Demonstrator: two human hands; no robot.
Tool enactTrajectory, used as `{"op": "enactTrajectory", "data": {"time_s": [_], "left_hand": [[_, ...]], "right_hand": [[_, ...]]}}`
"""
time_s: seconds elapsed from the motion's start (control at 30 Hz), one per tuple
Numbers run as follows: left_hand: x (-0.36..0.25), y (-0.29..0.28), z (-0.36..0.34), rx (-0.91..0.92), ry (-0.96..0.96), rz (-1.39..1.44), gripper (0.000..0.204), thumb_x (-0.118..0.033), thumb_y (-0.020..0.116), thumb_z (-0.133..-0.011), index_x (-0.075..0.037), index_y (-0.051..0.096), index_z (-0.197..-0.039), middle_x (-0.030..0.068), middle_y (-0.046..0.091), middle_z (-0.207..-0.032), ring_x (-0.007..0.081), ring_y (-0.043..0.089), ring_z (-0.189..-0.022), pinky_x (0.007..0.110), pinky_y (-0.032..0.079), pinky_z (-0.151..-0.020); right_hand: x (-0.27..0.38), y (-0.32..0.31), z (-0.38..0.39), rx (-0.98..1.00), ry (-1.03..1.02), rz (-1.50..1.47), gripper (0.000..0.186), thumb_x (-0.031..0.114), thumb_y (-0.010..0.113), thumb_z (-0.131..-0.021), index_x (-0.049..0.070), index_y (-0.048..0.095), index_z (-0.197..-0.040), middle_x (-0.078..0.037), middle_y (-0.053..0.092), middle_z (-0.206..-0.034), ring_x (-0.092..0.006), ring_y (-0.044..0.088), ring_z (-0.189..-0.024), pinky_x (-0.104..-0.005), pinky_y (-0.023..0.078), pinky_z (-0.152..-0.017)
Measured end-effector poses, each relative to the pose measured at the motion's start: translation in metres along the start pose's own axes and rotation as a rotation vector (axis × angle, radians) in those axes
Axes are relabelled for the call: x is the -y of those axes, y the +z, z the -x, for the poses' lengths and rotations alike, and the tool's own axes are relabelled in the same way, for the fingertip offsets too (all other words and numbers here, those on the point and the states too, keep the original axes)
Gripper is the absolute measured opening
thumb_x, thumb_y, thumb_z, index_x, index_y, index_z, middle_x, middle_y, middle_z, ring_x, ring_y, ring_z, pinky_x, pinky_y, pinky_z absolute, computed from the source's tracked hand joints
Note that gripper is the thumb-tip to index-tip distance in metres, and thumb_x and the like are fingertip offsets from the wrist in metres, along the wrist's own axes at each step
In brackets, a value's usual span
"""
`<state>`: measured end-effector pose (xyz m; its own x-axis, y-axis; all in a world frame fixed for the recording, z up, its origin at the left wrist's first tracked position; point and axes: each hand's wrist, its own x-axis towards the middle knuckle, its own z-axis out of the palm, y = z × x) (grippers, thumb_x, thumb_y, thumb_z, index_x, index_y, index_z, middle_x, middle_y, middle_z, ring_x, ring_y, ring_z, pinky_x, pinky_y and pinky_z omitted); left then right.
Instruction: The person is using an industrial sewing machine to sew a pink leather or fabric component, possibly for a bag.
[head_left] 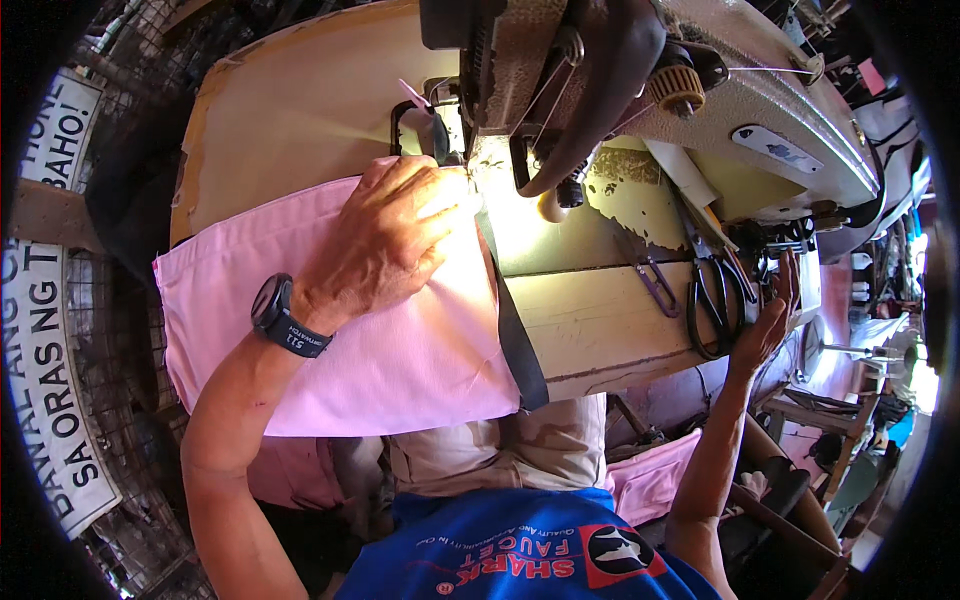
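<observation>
**Fingers on the pink cloth at the needle, right hand out at the table edge**

Fingers [445, 205] of the left hand [385, 245] lie flat and close together on the pink fabric [390, 370], pressing it down on the table [600, 320]; they do not pinch it, they only hold it flat with the palm; the fingertips come just beside the presser foot area of the sewing machine [680, 100], where the lamp makes a bright spot. A dark wristwatch [285, 318] sits on this wrist.

The pink fabric is spread on the left part of the table, its near edge hanging over toward the person's lap; a dark strap [512, 330] runs along its right edge from the needle area down to the table edge, so it seems this strap is being joined to the cloth.

The right hand [765, 320] is well apart from the cloth, at the right edge of the table; its fingers are spread and open, holding nothing, near the black scissors [715, 300]; a small thread snip [650, 275] lies just left of those.

As a judgement: the cloth is placed and fed up to the needle; whether a seam already exists along the strap I cannot tell, because no stitches are visible. More pink pieces [650, 480] lie below the table, by the lap.
</observation>
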<state>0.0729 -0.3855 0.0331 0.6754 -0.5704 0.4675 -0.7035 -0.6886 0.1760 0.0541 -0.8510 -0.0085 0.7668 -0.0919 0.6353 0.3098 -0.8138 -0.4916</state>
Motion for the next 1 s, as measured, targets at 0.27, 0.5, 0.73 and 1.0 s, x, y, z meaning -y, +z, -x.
{"op": "enactTrajectory", "data": {"time_s": [0.27,0.5,0.73,1.0], "left_hand": [[0.0,-0.001,0.002,0.046,-0.015,0.038,0.021,-0.006,0.065,-0.079,-0.004,0.067,-0.099,0.0093,0.063,-0.107,0.0267,0.057,-0.106,0.042,0.045,-0.095],[-0.004,0.0,0.006,0.028,-0.013,0.032,0.024,-0.007,0.065,-0.08,-0.003,0.069,-0.103,0.0097,0.065,-0.113,0.0277,0.057,-0.112,0.042,0.045,-0.098],[-0.009,-0.001,0.008,0.009,-0.03,0.081,0.026,-0.004,0.067,-0.077,-0.002,0.07,-0.103,0.0106,0.066,-0.108,0.0305,0.059,-0.11,0.043,0.046,-0.097],[-0.011,-0.002,0.009,0.008,-0.019,0.07,0.029,-0.003,0.068,-0.076,-0.002,0.07,-0.105,0.0117,0.066,-0.109,0.0307,0.059,-0.111,0.043,0.046,-0.1]], "right_hand": [[0.003,0.004,0.001,-0.011,0.098,-0.075,0.058,0.038,0.027,-0.109,-0.002,0.064,-0.129,-0.014,0.058,-0.138,-0.0276,0.05,-0.133,-0.0412,0.033,-0.115],[0.001,0.003,0.003,-0.002,0.063,-0.049,0.057,0.037,0.027,-0.109,-0.003,0.064,-0.129,-0.014,0.059,-0.137,-0.0273,0.05,-0.132,-0.0412,0.034,-0.115],[0.005,0.005,0.003,-0.014,0.064,-0.056,0.057,0.037,0.028,-0.109,-0.003,0.064,-0.129,-0.014,0.06,-0.136,-0.0277,0.051,-0.132,-0.0414,0.034,-0.114],[0.004,0.004,0.003,-0.017,0.093,-0.1,0.055,0.035,0.031,-0.109,-0.005,0.064,-0.127,-0.015,0.057,-0.137,-0.028,0.047,-0.135,-0.0423,0.036,-0.114]]}}
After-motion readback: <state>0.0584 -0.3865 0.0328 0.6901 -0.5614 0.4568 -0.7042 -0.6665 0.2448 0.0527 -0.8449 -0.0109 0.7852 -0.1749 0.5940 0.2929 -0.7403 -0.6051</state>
